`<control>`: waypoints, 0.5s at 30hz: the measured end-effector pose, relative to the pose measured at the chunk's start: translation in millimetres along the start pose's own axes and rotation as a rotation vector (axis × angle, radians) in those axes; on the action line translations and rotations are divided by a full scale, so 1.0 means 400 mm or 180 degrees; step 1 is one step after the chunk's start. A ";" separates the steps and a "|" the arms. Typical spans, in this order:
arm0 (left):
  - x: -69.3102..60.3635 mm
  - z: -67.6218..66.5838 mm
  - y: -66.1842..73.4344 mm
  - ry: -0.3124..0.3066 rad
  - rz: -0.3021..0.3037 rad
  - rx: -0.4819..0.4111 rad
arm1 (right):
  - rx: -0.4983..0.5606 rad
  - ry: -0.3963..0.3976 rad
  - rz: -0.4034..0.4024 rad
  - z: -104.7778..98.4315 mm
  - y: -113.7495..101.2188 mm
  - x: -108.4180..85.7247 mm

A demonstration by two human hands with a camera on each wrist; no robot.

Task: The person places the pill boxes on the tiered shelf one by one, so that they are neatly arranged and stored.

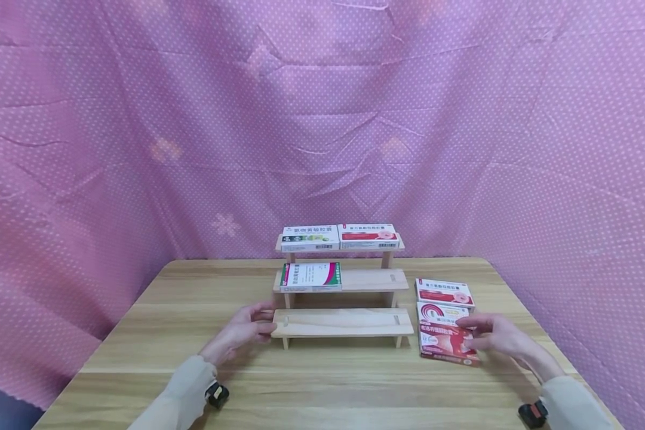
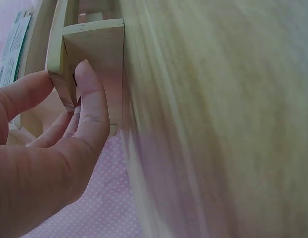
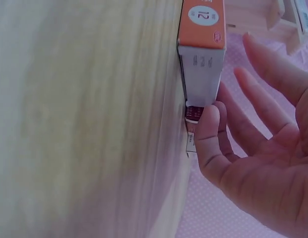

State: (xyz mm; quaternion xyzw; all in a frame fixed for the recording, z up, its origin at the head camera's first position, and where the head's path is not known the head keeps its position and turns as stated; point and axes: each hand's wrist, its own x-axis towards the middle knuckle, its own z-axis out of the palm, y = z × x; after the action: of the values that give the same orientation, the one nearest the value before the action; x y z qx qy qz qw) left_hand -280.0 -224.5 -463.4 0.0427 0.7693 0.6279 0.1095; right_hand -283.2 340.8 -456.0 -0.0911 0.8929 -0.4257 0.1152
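Note:
A three-step wooden display stand (image 1: 349,322) is in the middle of the head view. My left hand (image 1: 242,331) holds the left end of its lowest step; in the left wrist view the thumb and fingers (image 2: 92,116) lie on either side of the board. At the right, my right hand (image 1: 500,337) hovers over the right edge of a red medicine box (image 1: 443,343). Its fingers are spread in the right wrist view, close to the box's end panel (image 3: 201,74), not curled round it. Whether a fingertip touches it, I cannot tell.
On the top step lie a white-green box (image 1: 310,237) and a white-red box (image 1: 368,236). A white box with green and magenta edges (image 1: 312,275) lies on the middle step. Behind the red box are two more boxes, one white-red (image 1: 443,292). A pink dotted curtain (image 1: 322,119) surrounds the table.

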 end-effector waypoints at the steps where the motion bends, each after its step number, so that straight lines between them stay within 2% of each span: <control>1: -0.001 0.000 0.000 -0.0004 -0.0004 0.0007 | -0.0028 -0.0042 -0.0047 0.002 0.001 0.000; 7: -0.002 -0.001 -0.001 -0.0046 -0.0031 0.0002 | -0.0192 -0.0354 -0.0255 0.016 -0.002 0.000; 12: -0.001 -0.001 -0.003 -0.0117 -0.0031 -0.0020 | -0.0431 -0.0469 -0.0354 0.022 -0.002 -0.002; 15: -0.003 -0.002 -0.002 -0.0136 -0.0046 -0.0040 | -0.0449 -0.0556 -0.0448 0.021 0.001 -0.004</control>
State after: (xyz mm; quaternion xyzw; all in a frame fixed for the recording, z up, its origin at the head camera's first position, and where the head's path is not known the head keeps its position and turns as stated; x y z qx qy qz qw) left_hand -278.7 -225.5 -463.7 0.0499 0.7632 0.6309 0.1308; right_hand -279.4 335.0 -461.1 -0.1982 0.8986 -0.3593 0.1556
